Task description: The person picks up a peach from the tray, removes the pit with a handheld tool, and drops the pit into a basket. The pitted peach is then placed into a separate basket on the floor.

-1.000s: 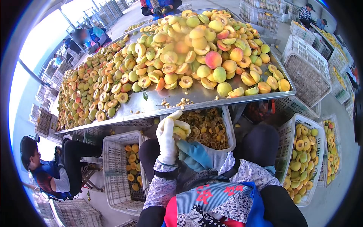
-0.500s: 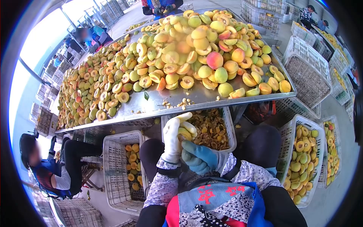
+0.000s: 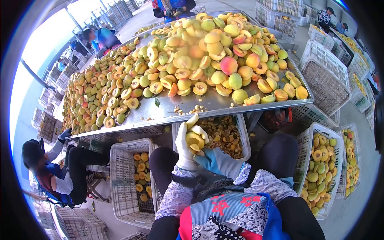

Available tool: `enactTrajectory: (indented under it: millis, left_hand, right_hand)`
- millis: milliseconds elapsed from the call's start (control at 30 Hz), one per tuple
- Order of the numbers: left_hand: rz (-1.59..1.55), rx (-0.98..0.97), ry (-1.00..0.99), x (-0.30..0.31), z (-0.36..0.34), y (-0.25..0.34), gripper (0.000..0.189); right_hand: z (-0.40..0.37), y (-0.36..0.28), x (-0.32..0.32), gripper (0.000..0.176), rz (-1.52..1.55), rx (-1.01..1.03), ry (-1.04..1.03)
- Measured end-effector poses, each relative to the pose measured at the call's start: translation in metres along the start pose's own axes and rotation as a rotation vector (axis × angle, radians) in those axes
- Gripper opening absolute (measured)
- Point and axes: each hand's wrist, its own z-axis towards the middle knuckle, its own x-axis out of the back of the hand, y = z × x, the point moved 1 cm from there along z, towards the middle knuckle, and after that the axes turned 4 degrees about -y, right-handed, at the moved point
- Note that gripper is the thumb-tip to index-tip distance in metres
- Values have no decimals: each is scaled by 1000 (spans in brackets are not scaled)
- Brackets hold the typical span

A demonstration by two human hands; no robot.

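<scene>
My left hand [image 3: 187,146], in a white glove, is closed around a yellow peach half [image 3: 195,141] and holds it with the cut side up. Just below it, my right hand [image 3: 218,161] in a grey-blue glove has its fingers curled, the tips close to the peach half. Whatever the right fingers hold is hidden. Both hands are above my lap, before the metal table [image 3: 176,117]. Behind them stands a white crate [image 3: 245,140] of brownish pits and scraps [image 3: 224,136].
Peach halves [image 3: 152,76] are heaped on the table, with small kernels along its near edge. A crate [image 3: 114,176] of halves stands to the left, a fuller crate [image 3: 336,160] to the right. A co-worker [image 3: 52,172] sits at far left; other people work behind the table.
My left hand has turned and opened the peach half to view. The right hand has drawn slightly lower and right. The co-worker at left has reached a hand to the table edge.
</scene>
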Motion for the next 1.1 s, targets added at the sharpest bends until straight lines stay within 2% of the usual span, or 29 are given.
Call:
enactTrajectory:
  millis: [67,100,167,200,267,333,400,467,533,567,600,667,733,800,867,933,1000,1067,1100]
  left_hand:
    - [-116,28,26,4,3,-2,51]
    - [-92,23,97,6,5,-1,50]
    - [-45,-15,202,11,8,3,50]
    - [-81,6,159,12,4,18,50]
    - [-116,-92,169,24,9,31,51]
    - [10,-168,203,26,-1,55,53]
    - [211,-168,353,35,-15,92,53]
    - [338,-234,335,67,-30,124,45]
    - [935,-196,534,81,-39,159,34]
    - [1481,-312,646,110,-38,170,27]
    - [1627,-285,697,101,-34,179,26]
    - [1609,-226,596,86,-7,191,28]
    - [1581,-412,387,75,40,185,32]
    - [1561,-353,238,68,92,174,50]
    - [1708,-146,255,55,137,172,66]
    - [1774,-1,191,68,183,164,75]
    - [1852,177,247,79,211,153,67]
    - [2071,281,117,80,226,153,61]
    - [2075,286,110,74,224,152,61]
  right_hand:
    - [-1,1,7,42,-181,-166,-120]
    - [-4,-1,10,42,-182,-165,-117]
    - [-8,-3,21,44,-195,-158,11]
    - [-8,3,24,44,-198,-153,10]
    - [-3,19,31,42,-289,-354,111]
    - [0,16,38,41,-360,-344,171]
    - [3,19,38,39,-428,-343,238]
    - [8,28,37,38,-361,-213,367]
    - [11,0,39,38,-313,-197,371]
    - [15,-7,37,37,-259,-172,354]
    - [18,-13,35,36,-207,-148,334]
    - [24,-23,32,35,-173,-148,310]
    - [30,-29,33,34,-96,-126,257]
    - [33,-25,35,33,-72,-122,241]
    - [34,-18,35,32,-17,-122,204]
    - [35,-14,35,31,-38,-148,191]
    - [33,-14,36,30,-70,-190,149]
    - [34,-20,38,30,-52,-207,141]
    - [34,-24,39,30,-20,-183,135]
